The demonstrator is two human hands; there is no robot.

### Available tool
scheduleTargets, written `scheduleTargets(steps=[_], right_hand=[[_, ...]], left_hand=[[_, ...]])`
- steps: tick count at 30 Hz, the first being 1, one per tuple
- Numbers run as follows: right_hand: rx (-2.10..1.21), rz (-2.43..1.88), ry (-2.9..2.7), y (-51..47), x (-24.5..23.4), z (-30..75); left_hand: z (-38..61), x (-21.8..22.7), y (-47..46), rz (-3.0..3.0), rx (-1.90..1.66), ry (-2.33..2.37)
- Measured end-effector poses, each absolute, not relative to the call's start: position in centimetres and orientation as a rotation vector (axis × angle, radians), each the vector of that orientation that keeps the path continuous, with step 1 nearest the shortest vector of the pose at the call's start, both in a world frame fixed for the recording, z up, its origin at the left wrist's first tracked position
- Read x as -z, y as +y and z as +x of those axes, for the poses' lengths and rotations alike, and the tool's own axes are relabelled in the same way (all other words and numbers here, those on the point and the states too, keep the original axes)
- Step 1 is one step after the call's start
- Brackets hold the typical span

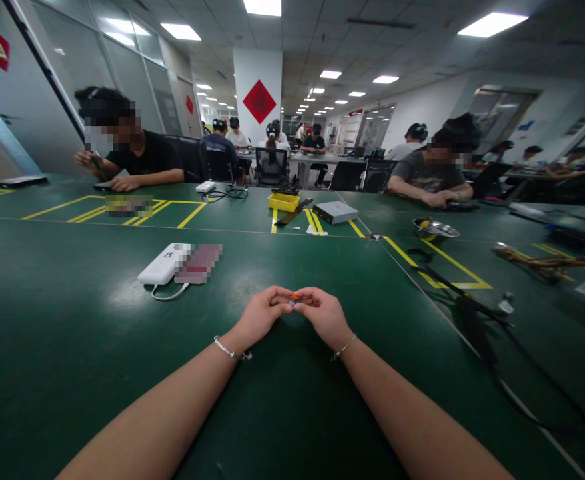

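Both my hands meet over the green table (282, 400), fingertips nearly touching. Between them is a small orange and silvery piece (295, 298), too small to name its kind. My left hand (262, 315) pinches it from the left with thumb and fingers. From the right, my right hand (326, 317) closes on the same piece in a like pinch. The fingertips hide part of it. A bracelet circles each wrist.
Left of my hands lie a white power bank (165, 265) with a short cable and a blurred reddish item (199, 263). Farther back are a yellow tray (283, 202), a grey box (335, 212) and a metal dish (435, 228). Black cables (475, 327) run along the right. People sit across the table.
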State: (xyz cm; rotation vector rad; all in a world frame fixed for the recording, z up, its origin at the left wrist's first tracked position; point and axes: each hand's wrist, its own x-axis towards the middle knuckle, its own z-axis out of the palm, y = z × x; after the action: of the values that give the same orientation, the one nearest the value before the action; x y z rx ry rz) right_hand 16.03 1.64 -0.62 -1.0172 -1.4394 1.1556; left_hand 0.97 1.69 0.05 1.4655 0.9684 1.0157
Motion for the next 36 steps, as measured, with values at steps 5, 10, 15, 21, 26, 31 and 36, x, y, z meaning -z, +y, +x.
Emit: scheduleTargets(steps=[5, 10, 15, 21, 26, 31, 36], right_hand=[[-1.039, -1.063, -1.466, 1.46, 0.45, 16.02], [-1.101, -1.054, -1.43, 1.38, 0.15, 15.96], [-1.135, -1.071, -1.393, 1.63, 0.19, 16.24], [-1.208, -1.057, -1.386, 1.71, 0.18, 16.34], [-1.224, -1.044, -1.399, 1.6, 0.15, 16.28], [-1.18, -1.055, -1.446, 1.57, -0.02, 16.37], [-1.169, -1.075, -1.463, 1.57, -0.12, 16.4]], left_hand=[[0.98, -0.07, 1.66, 1.463, -0.996, 0.992], [1.0, -0.26, 1.52, 1.468, -0.995, 1.009], [0.97, -0.47, 1.43, 1.497, -0.936, 0.956], [0.87, -0.15, 1.3, 1.518, -0.958, 0.981], [0.84, -0.01, 1.28, 1.531, -0.961, 1.007], [0.91, -0.11, 1.23, 1.534, -0.973, 1.023], [0.88, 0.23, 1.39, 1.565, -0.973, 1.009]])
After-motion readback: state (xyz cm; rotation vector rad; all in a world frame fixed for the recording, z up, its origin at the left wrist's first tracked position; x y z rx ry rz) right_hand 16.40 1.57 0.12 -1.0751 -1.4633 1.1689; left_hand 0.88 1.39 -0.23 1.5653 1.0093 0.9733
